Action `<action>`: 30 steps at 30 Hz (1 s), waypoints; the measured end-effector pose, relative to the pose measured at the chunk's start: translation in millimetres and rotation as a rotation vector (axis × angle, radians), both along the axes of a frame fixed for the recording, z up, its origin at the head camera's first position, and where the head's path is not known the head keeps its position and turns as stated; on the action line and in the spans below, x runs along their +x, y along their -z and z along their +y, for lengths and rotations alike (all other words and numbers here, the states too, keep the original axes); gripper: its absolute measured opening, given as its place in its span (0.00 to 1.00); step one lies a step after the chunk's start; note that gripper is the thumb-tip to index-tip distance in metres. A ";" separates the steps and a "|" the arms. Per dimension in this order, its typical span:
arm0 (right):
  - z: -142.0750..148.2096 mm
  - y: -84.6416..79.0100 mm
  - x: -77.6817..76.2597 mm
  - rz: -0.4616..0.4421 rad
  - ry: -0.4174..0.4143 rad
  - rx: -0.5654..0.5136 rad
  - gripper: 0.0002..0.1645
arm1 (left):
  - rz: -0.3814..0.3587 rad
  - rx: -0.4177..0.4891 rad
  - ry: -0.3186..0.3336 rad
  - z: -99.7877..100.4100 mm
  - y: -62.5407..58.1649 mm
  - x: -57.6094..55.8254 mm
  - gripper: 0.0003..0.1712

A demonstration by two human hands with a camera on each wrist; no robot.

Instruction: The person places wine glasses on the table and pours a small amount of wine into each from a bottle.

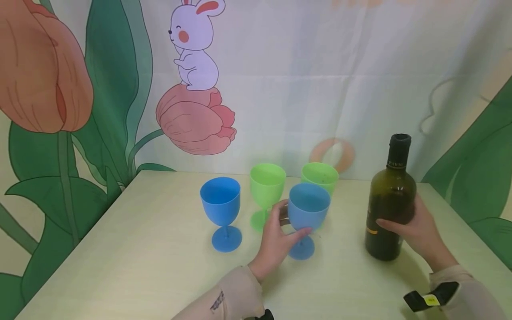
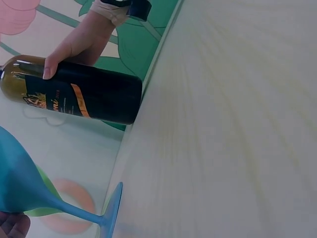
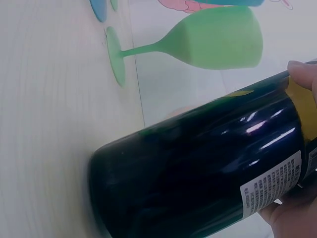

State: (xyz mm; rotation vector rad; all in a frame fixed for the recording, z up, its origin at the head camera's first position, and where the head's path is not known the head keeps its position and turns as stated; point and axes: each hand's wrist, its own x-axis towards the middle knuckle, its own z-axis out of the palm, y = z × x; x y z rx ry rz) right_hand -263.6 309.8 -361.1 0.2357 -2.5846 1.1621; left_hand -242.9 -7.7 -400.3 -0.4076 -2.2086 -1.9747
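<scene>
My left hand (image 1: pixel 275 242) holds a blue plastic goblet (image 1: pixel 308 209) by the lower part of its bowl, thumb in front and fingers behind. In the left wrist view this goblet's foot (image 2: pixel 113 210) is right at the tabletop. To the right, my right hand (image 1: pixel 426 233) grips a dark green wine bottle (image 1: pixel 386 242) round its body, thumb across the front. The bottle is nearly upright with its neck leaning slightly right, and its mouth looks uncorked. Its label (image 2: pixel 54 96) faces the left wrist camera; a white back label (image 3: pixel 272 183) shows in the right wrist view.
Another blue goblet (image 1: pixel 221 206) stands left of my left hand on the pale table (image 1: pixel 140 266). Behind are two green goblets, one (image 1: pixel 267 184) at centre and one (image 1: pixel 320 173) partly hidden by the held goblet. A printed cloth (image 1: pixel 280 89) hangs along the table's back edge.
</scene>
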 end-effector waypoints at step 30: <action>15.7 14.0 2.1 0.088 -0.037 -0.133 0.44 | 0.013 -0.043 -0.007 6.8 -2.8 0.2 0.45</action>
